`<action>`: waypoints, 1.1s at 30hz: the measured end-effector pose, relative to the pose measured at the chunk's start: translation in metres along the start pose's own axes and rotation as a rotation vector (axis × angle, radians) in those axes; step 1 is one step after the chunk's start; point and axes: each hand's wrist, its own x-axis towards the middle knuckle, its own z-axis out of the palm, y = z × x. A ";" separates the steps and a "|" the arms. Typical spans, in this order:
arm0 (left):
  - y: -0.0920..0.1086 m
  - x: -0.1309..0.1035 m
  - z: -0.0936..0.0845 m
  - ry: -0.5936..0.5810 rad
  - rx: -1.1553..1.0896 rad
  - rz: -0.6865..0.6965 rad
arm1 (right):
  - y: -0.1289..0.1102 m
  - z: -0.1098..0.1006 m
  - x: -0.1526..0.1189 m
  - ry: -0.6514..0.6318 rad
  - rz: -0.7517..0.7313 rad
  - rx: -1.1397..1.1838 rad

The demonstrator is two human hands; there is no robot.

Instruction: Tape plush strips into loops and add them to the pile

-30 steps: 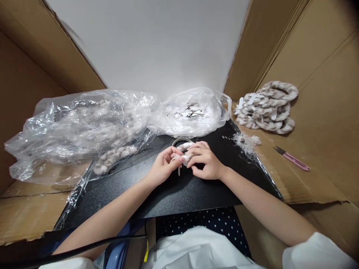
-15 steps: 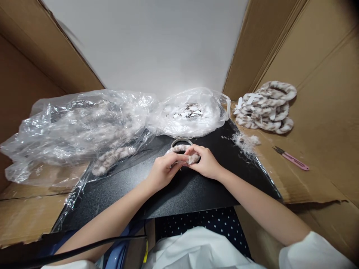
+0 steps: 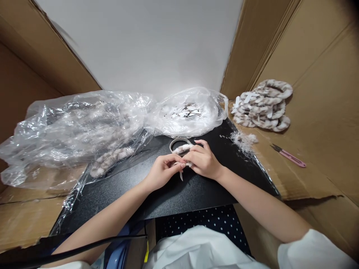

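Note:
A fluffy white-and-brown ring (image 3: 182,149) is held between my two hands over the black board. My left hand (image 3: 165,169) pinches its near side, the fingertips meeting those of the other hand. My right hand (image 3: 206,160) grips the ring's right part, with a finger or two lifted off. A narrow white tag (image 3: 181,175) hangs below the fingertips. Just behind, a thin grey hoop (image 3: 173,142) lies on the board, partly behind the fluffy ring. The fingers hide much of the ring's near side.
Left stands a clear bag (image 3: 70,119) of fluffy pieces, one piece (image 3: 109,160) near its edge. A white bag (image 3: 165,127) with tags and metal bits sits behind my hands. On the right are stacked fluffy rings (image 3: 263,108), loose fluff (image 3: 244,141) and pink thread snips (image 3: 291,157).
My right hand has turned over the ring and its fingers have lifted and spread. The white tag now hangs visibly below the fingertips. The whole view has shifted slightly.

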 end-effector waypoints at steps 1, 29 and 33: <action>0.000 0.000 0.000 -0.013 -0.031 -0.026 | -0.001 -0.001 0.000 -0.016 0.006 -0.010; -0.012 -0.003 0.005 0.082 0.654 0.664 | 0.008 -0.020 0.011 -0.316 0.477 0.365; -0.012 -0.004 0.005 0.058 0.634 0.670 | 0.008 -0.017 0.010 -0.315 0.499 0.477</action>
